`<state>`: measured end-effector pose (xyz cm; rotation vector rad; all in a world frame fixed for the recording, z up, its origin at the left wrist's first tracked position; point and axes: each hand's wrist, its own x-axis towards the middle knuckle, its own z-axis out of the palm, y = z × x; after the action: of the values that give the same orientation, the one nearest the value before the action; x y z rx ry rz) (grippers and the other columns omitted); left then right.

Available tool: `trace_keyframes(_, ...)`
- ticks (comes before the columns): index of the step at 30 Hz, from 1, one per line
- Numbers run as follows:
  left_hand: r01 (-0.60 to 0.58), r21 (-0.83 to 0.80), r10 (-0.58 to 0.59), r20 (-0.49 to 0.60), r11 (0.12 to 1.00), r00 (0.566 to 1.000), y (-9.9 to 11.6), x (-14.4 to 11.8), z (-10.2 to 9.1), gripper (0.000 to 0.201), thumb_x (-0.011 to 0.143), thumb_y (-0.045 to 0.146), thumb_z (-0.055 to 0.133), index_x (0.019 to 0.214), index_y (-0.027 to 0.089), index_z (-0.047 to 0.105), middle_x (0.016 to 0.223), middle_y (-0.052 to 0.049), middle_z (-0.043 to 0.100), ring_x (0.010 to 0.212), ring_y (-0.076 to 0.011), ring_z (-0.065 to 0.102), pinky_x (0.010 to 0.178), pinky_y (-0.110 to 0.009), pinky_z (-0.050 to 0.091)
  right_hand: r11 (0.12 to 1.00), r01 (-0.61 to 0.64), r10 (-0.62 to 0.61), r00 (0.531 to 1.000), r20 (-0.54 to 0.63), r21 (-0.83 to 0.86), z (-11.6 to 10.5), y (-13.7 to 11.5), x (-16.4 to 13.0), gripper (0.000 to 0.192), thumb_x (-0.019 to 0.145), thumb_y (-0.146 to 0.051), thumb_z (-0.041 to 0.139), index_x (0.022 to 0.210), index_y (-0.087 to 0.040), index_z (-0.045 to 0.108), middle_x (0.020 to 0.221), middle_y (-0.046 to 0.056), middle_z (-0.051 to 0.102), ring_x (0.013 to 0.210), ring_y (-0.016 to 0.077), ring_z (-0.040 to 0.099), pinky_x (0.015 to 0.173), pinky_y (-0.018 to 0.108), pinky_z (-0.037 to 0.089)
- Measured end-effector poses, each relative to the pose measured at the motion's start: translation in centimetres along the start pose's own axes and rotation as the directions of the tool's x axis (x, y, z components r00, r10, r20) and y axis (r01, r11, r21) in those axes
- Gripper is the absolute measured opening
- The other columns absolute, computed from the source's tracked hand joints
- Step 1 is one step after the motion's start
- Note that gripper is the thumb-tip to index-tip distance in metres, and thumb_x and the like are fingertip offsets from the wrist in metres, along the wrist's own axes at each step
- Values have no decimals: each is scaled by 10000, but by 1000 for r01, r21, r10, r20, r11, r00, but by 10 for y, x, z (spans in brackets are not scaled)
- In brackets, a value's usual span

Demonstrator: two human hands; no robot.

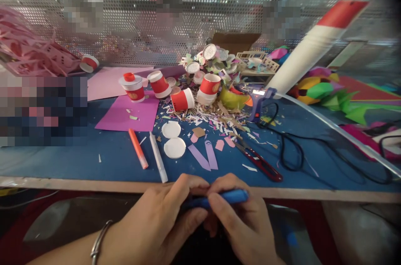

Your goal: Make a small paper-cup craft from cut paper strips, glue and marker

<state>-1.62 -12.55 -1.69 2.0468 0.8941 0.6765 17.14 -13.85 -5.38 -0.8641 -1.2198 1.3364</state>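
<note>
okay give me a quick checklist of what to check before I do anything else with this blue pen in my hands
1. Both hands on the blue pen: ok. The left hand and right hand each have a grip on it, just below the table edge.
2. Cap on or off: cannot tell, fingers cover the middle.
3. Red scissors away from the hands: ok, they lie on the blue tabletop.
4. Purple paper strips within reach: ok, lying flat beyond the hands.
5. Orange marker and white pen parked: ok, side by side on the table.
6. Black cord clear of the strips: ok, it loops to the right.
</note>
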Motion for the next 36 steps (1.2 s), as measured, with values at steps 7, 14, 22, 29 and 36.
trace_keyframes(7, 125, 458, -46, -180, 880, 983, -3, -14, -60, 218, 1004, 328, 450, 1107, 238, 620, 999, -30, 725, 903, -224, 702, 836, -343, 547, 871, 142, -101, 989, 112, -470, 14, -12, 21, 107, 918, -264, 669, 994, -189, 680, 763, 0, 688, 608, 117, 662, 535, 207, 556)
trace_keyframes(14, 469, 504, -252, -439, 726, 863, -33, -14, -103, 221, 1027, 446, 430, 1068, 238, 493, 908, -6, 663, 739, -199, 641, 683, -299, 458, 598, 327, -185, 944, 272, -732, 35, 2, 33, 63, 934, -201, 655, 987, -169, 666, 820, 24, 659, 695, 166, 631, 602, 290, 514)
trace_keyframes(22, 535, 615, -315, -437, 579, 843, -60, -2, -99, 219, 1037, 418, 356, 1105, 232, 449, 1033, -100, 712, 876, -329, 726, 668, -371, 474, 331, 343, -168, 938, 303, -879, 55, 3, 46, 118, 886, -235, 718, 842, -190, 619, 815, 20, 656, 687, 200, 640, 542, 319, 386)
trace_keyframes(29, 587, 591, -232, -567, 554, 790, -81, 11, -116, 409, 1030, 354, 360, 1397, 184, 417, 1188, -165, 709, 1037, -369, 711, 812, -467, 546, 313, 310, -217, 943, 250, -898, 52, 8, 52, 79, 822, -125, 669, 790, -174, 616, 692, 0, 623, 559, 161, 571, 517, 312, 349)
trace_keyframes(36, 508, 644, -36, -599, 572, 800, -69, 0, -107, 415, 1013, 331, 443, 1355, 113, 528, 1167, -167, 634, 1129, -327, 591, 1059, -515, 448, 462, 276, -258, 951, 170, -843, 35, 5, 46, 93, 863, -131, 617, 779, -168, 604, 651, -24, 570, 525, 118, 522, 511, 271, 406)
